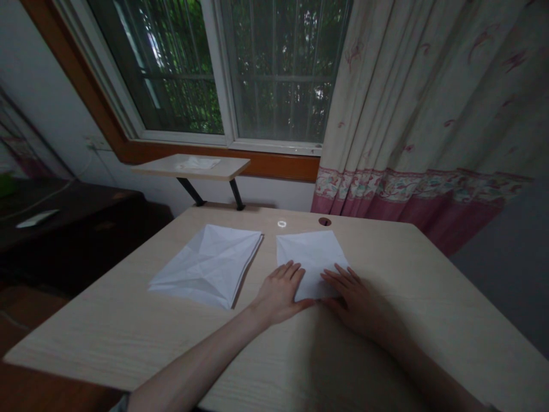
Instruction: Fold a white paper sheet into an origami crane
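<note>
A white folded sheet, paper or thin cloth, (311, 249) lies flat on the desk in front of me. My left hand (282, 290) rests on its near left edge, fingers stretched out and thumb along the near side. On the near right part lies my right hand (349, 294), its fingers also extended and flat. The two thumbs come close together at the sheet's near edge. Left of my left hand sits a larger stack of creased white sheets (210, 263), apart from both hands.
The pale wooden desk (429, 320) carries a small raised shelf (227, 169) at its back left, with a crumpled white piece (198, 163) on it. A round cable hole (325, 221) is near the back edge. Behind are a window and a curtain (398, 143); a dark table (86, 200) stands left.
</note>
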Demonstrator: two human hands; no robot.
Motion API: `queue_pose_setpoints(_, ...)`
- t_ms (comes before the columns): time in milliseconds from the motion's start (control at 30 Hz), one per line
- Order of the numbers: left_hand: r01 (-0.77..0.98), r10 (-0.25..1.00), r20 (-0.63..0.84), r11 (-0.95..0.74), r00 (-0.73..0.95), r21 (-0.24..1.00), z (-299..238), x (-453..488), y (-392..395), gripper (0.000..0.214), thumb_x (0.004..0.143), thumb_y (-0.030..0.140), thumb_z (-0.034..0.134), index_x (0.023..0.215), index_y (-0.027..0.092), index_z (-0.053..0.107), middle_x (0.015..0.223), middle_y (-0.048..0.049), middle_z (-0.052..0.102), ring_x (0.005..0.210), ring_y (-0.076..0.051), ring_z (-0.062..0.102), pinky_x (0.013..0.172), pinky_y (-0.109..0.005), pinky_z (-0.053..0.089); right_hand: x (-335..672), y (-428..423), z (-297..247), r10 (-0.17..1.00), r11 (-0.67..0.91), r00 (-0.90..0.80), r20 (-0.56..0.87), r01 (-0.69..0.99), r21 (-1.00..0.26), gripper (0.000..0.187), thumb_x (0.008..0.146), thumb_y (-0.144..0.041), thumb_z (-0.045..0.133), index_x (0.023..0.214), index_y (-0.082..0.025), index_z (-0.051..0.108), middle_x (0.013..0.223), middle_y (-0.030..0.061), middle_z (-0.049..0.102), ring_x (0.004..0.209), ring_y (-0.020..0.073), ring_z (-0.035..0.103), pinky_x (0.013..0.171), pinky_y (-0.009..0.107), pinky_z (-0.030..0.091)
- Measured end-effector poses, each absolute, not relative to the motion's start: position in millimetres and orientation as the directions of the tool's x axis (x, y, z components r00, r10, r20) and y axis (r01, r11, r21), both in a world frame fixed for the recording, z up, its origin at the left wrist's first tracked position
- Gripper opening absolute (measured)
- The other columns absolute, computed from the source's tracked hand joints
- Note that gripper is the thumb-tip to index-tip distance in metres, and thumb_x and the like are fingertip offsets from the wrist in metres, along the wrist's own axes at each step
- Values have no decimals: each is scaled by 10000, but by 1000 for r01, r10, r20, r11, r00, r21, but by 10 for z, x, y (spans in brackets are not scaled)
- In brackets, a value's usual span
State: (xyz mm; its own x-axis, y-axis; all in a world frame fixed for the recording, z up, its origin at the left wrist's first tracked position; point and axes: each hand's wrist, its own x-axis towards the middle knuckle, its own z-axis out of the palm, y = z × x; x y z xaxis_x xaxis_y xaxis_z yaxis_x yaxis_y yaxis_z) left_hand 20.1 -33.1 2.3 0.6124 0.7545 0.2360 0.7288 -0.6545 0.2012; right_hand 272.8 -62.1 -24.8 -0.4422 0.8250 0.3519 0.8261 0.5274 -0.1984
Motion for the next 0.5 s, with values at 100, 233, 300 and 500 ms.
queue_pose_setpoints(100,731,755,252,-652,605,200,17,199,-326,792,868,739,542,1377,133,511,1460,-179,531,1388,-362,451,1118,-518,396,2722,-635,-222,829,529,-451,332,824,-203,496,955,-358,546,1437,-246,514,1437,83,583,1433,308,400,1174,607,311)
queue_pose_setpoints(233,737,759,256,-647,598,195,32,202,-333,794,859,753,541,1372,148,519,1455,-174,538,1356,-376,481,1093,-536,412,2723,-648,-187,840,522,-453,299,825,-216,507,953,-365,558,1439,-230,509,1444,88,576,1432,311,401,1177,607,307)
queue_pose_setpoints(300,740,763,246,-643,597,198,39,204,-336,795,854,748,555,1369,142,523,1456,-177,536,1350,-382,486,1091,-535,414,2726,-650,-173,846,516,-453,280,828,-219,513,952,-369,559,1442,-229,507,1449,93,571,1423,310,416,1169,602,321)
queue_pose_setpoints(500,752,778,203,-627,594,202,82,213,-343,793,854,745,559,1372,145,519,1487,-163,508,1368,-386,468,1113,-524,402,2720,-663,-127,844,522,-464,269,827,-210,529,943,-356,569,1449,-216,502,1453,108,564,1392,318,461,1135,574,381)
